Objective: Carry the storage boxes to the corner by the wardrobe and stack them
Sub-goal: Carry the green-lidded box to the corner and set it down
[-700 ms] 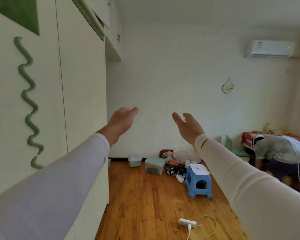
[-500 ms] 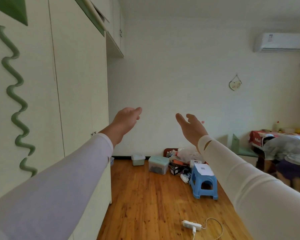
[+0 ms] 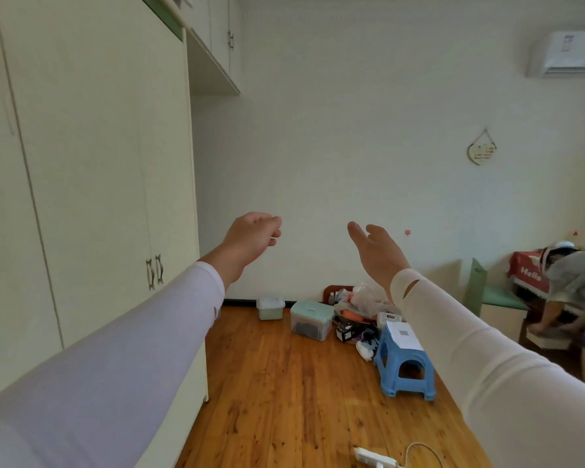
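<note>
Two storage boxes stand on the wooden floor by the far wall: a small pale box (image 3: 270, 308) near the wardrobe corner and a larger clear box with a mint lid (image 3: 311, 319) to its right. Both my arms are stretched forward at chest height, far from the boxes. My left hand (image 3: 253, 240) hangs with loosely curled fingers and holds nothing. My right hand (image 3: 379, 253) is raised with relaxed, spread fingers, also empty. The cream wardrobe (image 3: 92, 184) fills the left side.
A heap of bags and small items (image 3: 358, 309) lies by the wall beside a blue plastic stool (image 3: 404, 361). A white power strip (image 3: 375, 458) with its cable lies on the floor in front. A person (image 3: 574, 298) bends over at the far right by a green chair (image 3: 487, 292).
The view has moved forward and turned right, so the green wavy wardrobe decoration has left the frame. My left hand's fingers have curled a little more. Both hands stay raised and empty.
</note>
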### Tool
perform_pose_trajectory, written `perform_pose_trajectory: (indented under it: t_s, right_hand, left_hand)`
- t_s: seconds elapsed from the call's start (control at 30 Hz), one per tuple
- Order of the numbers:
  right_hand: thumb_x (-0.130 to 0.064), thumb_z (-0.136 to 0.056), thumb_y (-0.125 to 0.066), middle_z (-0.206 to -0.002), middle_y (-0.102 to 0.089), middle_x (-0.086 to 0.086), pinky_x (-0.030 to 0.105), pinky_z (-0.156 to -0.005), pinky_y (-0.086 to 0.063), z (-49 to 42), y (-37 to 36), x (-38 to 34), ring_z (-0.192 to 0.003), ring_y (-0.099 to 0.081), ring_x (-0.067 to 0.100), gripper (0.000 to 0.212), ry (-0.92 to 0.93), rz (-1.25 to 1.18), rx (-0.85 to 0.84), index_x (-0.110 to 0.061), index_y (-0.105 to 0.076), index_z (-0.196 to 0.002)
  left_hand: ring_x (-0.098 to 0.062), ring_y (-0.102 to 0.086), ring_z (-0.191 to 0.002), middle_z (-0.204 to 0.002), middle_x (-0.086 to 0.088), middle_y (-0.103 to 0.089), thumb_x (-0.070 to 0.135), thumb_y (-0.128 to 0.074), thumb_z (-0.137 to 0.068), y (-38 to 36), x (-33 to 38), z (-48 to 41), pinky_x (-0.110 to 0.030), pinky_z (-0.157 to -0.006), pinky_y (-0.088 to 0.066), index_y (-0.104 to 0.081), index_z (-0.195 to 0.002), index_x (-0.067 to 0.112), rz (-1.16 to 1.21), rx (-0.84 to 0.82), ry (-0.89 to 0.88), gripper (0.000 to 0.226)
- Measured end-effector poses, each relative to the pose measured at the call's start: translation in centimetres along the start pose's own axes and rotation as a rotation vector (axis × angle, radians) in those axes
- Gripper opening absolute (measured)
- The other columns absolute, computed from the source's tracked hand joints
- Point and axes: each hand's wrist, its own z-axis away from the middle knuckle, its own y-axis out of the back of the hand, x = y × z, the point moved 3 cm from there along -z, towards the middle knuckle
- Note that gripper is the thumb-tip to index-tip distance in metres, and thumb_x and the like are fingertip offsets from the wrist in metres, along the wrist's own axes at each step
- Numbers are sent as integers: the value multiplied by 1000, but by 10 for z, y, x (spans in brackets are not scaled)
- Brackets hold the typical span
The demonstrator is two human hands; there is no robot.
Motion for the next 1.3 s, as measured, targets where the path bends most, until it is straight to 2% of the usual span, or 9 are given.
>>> perform_pose_trajectory:
  t_s: [0.1, 0.3, 0.5, 0.67, 0.83, 1.1, 1.3]
  right_hand:
    - [-60, -92, -39, -150, -37, 5, 34, -101, -31, -30, -10, 17, -134, -38, 24, 70, -16, -4, -12, -18, -29, -147]
    - [-61, -91, -39, -150, -38, 4, 33, -98, -31, -91, -34, 46, -133, -39, 23, 71, -31, -13, -18, -19, -30, -147]
    - [-61, -91, -39, -150, -38, 3, 35, -101, -30, -166, -67, 69, -134, -38, 23, 70, -37, -11, 2, -19, -31, -147]
    - [-61, -91, -39, -149, -38, 2, 36, -103, -30, -235, -100, 81, -134, -38, 23, 70, -38, -8, 14, -19, -31, -147]
    - [-62, -90, -39, -149, -39, 1, 36, -103, -31, -305, -142, 99, -133, -39, 22, 71, -45, -17, 21, -20, -31, -147]
    - [-61, -91, -39, -149, -39, 2, 34, -100, -31, -400, -181, 138, -133, -40, 23, 70, -88, 0, 22, -20, -31, -147]
    - [-61, -91, -40, -149, -40, 3, 35, -101, -31, -489, -201, 180, -133, -40, 23, 71, -97, -15, 17, -19, -31, -147]
  left_hand:
    - [-11, -66, -90, -101, 2, -69, 32, -55, -94, -17, -13, -27, -26, -76, -47, -58, -112, 21, -12, 1, 12, 21]
    - [-10, -67, -90, -101, 3, -70, 32, -55, -94, -35, -45, -90, -28, -79, -47, -58, -117, 20, -27, 2, 23, 26]
    - [-10, -66, -89, -100, 4, -69, 31, -54, -96, -45, -88, -175, -31, -88, -49, -58, -112, 21, 0, -26, 61, 20]
    - [-9, -68, -87, -100, 4, -71, 32, -55, -94, -51, -112, -254, -27, -81, -49, -60, -107, 24, 34, -50, 48, 16]
    - [-8, -68, -88, -98, 6, -71, 33, -55, -94, -55, -145, -336, -28, -82, -50, -59, -94, 29, 22, -70, 39, 6]
    - [-8, -68, -90, -99, 6, -71, 33, -55, -94, -87, -198, -439, -26, -75, -48, -62, -103, 25, 15, -124, 87, 14]
    - [-9, -67, -89, -99, 5, -70, 31, -55, -94, -126, -231, -525, -26, -76, -49, -61, -101, 25, 9, -134, 95, 12]
